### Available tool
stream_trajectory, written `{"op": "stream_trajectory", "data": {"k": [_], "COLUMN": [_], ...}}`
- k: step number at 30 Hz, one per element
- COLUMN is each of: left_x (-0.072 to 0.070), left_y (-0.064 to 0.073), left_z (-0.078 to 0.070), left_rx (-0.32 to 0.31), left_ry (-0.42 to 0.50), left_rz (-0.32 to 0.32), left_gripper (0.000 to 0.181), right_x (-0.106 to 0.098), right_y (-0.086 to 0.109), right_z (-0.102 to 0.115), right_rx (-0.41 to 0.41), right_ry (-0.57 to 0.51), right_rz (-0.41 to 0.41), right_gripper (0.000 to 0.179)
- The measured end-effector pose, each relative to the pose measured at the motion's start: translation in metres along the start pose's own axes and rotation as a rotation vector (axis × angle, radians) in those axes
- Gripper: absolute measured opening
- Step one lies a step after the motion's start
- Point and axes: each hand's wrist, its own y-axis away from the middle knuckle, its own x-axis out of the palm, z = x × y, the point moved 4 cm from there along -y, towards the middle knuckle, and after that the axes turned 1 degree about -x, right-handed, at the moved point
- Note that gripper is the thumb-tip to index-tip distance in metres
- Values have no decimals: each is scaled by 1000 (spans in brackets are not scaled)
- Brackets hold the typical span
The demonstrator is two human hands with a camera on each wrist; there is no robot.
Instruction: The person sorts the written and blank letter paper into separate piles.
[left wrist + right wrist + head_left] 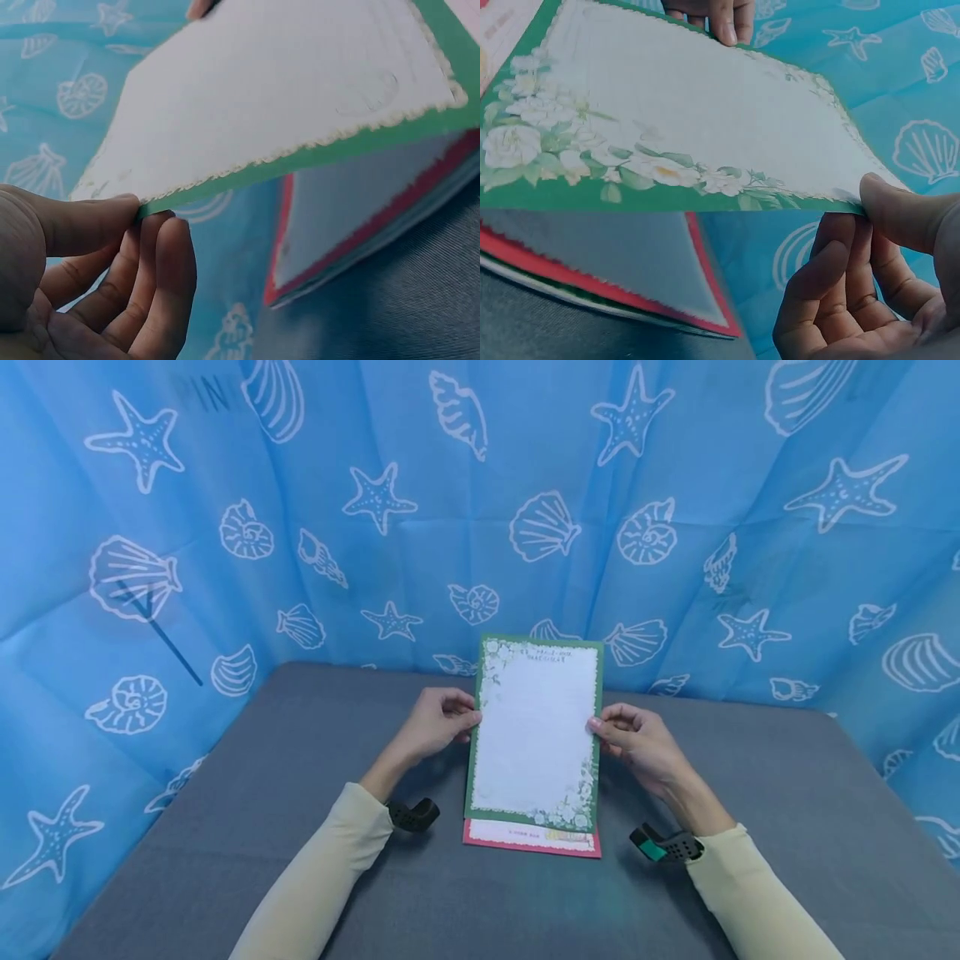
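Observation:
A sheet of paper (536, 735) with a green border and white flowers is held up off the table between both hands. My left hand (442, 722) pinches its left edge between thumb and fingers, as the left wrist view also shows. On the opposite edge, my right hand (633, 739) pinches the paper the same way. Small writing runs along the top of the sheet. Beneath it lies a red-bordered sheet (532, 841), mostly covered; in the right wrist view this red-bordered sheet (592, 259) tops a thin stack with more edges below.
A grey cloth-covered table (300, 760) spreads around the papers. Behind it hangs a blue curtain (420, 560) printed with white shells and starfish. Dark bands (415, 816) sit at both wrists, by the pale sleeves.

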Motion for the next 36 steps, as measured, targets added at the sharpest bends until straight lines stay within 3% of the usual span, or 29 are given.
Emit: {"op": "stream_trajectory", "data": {"k": [11, 18, 28, 36], "left_x": [-9, -22, -55, -91], "left_y": [17, 26, 35, 43], "left_z": [-24, -26, -25, -17], "left_rx": [-12, -47, -71, -149], "left_ry": [68, 76, 8, -124], "left_rz": [-14, -29, -64, -130], "left_gripper": [19, 20, 26, 30], "right_x": [11, 22, 53, 95], "right_y": [9, 12, 1, -22], "right_z": [17, 28, 27, 12], "right_rx": [-31, -36, -40, 29], "right_ry": [-23, 37, 101, 32], "right_rz": [25, 0, -20, -50], "right_gripper": [4, 10, 22, 22]}}
